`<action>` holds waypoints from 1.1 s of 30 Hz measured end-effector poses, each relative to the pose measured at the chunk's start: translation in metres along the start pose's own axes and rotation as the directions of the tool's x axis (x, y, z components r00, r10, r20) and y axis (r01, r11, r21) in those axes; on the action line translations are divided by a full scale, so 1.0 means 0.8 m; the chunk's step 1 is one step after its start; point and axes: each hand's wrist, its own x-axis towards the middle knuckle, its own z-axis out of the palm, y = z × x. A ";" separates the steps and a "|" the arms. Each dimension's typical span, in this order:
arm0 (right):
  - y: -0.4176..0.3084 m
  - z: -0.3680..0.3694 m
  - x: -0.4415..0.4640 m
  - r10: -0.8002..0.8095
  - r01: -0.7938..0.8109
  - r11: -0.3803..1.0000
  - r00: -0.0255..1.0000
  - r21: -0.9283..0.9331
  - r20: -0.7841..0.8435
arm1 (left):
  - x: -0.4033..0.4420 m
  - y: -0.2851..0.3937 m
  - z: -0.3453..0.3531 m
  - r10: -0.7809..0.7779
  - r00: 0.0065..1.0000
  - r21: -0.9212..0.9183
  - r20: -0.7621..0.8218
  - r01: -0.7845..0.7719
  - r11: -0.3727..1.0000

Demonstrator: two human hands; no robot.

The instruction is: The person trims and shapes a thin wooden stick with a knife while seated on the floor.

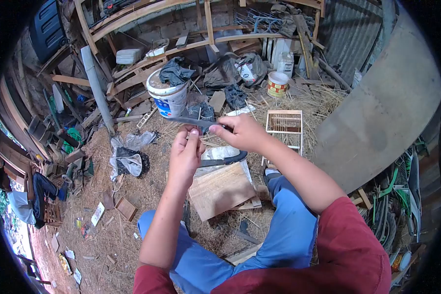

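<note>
My right hand (pixel 240 131) is closed around the handle of a knife (pixel 188 120), its dark blade pointing left. Just below the blade, my left hand (pixel 185 149) pinches a thin stick (pixel 199 113) whose upper end rises past the blade. The blade looks to be against or very near the stick; I cannot tell which. Under my hands, a wooden board (pixel 223 191) lies tilted between my knees. Beyond my right knee stands a small wooden frame (pixel 285 113) with thin bars.
A white bucket (pixel 169 98) with dark plastic on top and a smaller red-and-yellow bucket (pixel 278 87) stand ahead. A large grey sheet (pixel 377 117) leans at right. Another person (pixel 27 196) sits far left. Scrap wood and straw cover the ground.
</note>
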 end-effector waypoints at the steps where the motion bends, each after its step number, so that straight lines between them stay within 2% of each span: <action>1: 0.000 -0.001 -0.001 0.003 -0.003 1.000 1.000 -0.003 -0.002 | 0.001 -0.003 0.001 0.081 0.997 0.036 -0.002 -0.081 0.996; 4: -0.005 -0.005 -0.006 -0.051 0.052 0.995 0.999 -0.089 0.005 | -0.001 0.000 -0.001 0.019 1.000 0.103 0.010 -0.020 0.994; 6: -0.009 -0.008 -0.009 -0.064 0.062 0.983 0.998 -0.175 -0.002 | -0.004 0.003 0.002 0.000 1.000 0.074 0.003 -0.001 0.997; 10: -0.007 -0.010 -0.012 -0.080 0.081 0.981 0.997 -0.174 0.009 | -0.009 0.003 -0.004 -0.055 0.998 0.063 0.004 0.054 0.997; 12: -0.006 -0.012 -0.013 -0.070 0.081 0.987 0.994 -0.141 0.078 | -0.013 0.004 -0.008 -0.038 0.999 0.081 0.032 0.035 0.996; 17: -0.001 -0.011 -0.016 -0.112 0.117 0.986 0.993 -0.119 0.043 | -0.024 0.009 -0.009 0.007 0.994 0.148 0.110 -0.024 0.989; 19: -0.002 -0.012 -0.018 -0.196 0.194 0.975 0.981 -0.109 -0.003 | -0.028 0.007 -0.006 0.064 0.990 0.190 0.122 -0.086 0.978; 21: -0.003 -0.012 -0.019 -0.211 0.207 0.971 0.977 -0.121 -0.020 | -0.032 0.005 -0.007 0.102 0.988 0.223 0.120 -0.127 0.967; 23: -0.003 -0.012 -0.020 -0.278 0.261 0.947 0.959 -0.189 -0.065 | -0.036 0.001 -0.009 0.138 0.983 0.254 0.119 -0.164 0.953; 25: -0.006 -0.016 -0.023 -0.308 0.287 0.933 0.949 -0.217 -0.069 | -0.041 -0.003 -0.012 0.251 0.964 0.453 0.093 -0.265 0.851; 26: -0.008 -0.015 -0.024 -0.324 0.305 0.932 0.943 -0.196 -0.077 | -0.043 -0.004 -0.012 0.287 0.954 0.490 0.086 -0.291 0.822; 27: -0.009 -0.014 -0.025 -0.341 0.323 0.930 0.936 -0.174 -0.086 | -0.046 -0.005 -0.010 0.286 0.955 0.489 0.084 -0.289 0.823; 29: -0.011 -0.013 -0.025 -0.362 0.340 0.922 0.926 -0.183 -0.105 | -0.051 -0.007 -0.005 0.387 0.921 0.557 0.029 -0.336 0.759; 33: -0.015 -0.016 -0.021 -0.420 0.370 0.895 0.888 -0.249 -0.189 | -0.054 0.007 0.008 0.429 0.902 0.584 -0.038 -0.329 0.742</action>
